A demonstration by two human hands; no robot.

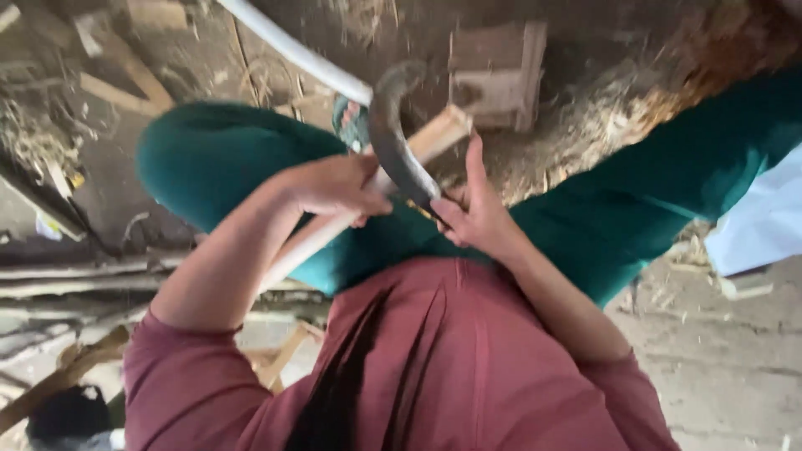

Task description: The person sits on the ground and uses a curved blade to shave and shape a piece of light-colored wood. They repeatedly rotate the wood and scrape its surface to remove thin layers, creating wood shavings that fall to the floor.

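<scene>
**Hands on stick and sickle**

Seen from above: dirt floor [718,367] filling the frame edges, strewn with straw and wood scraps. Across the middle, green trousers [225,154], knees spread toward the left and right edges. Below, at lower centre, a maroon shirt [468,367] with a dark braid [342,401] hanging down over it. At the right edge, a patch of white cloth [764,221]. At upper centre, a small wooden stool [493,75] on the floor, with a heap of straw [601,125] just right of it. Along the left edge, a pile of grey sticks [75,280]; at upper left, loose wood offcuts [125,71]. A white pipe [292,50] slanting from the top edge down toward the centre.

At the centre, a long pale stick [422,142], running from the lower left up to a squared end at upper centre. Crossing it, a dark curved sickle blade [393,142], arching from just below centre up toward the pipe's end.

Left hand [334,184], centre of the frame: curled closed around the stick, knuckles up, just left of the blade. Right hand [476,209], just right of centre: half open, index finger stretched up along the stick's far end, remaining fingers bent near the blade's lower part; hard to tell whether gripping the sickle's handle, hidden beneath the hand.
</scene>
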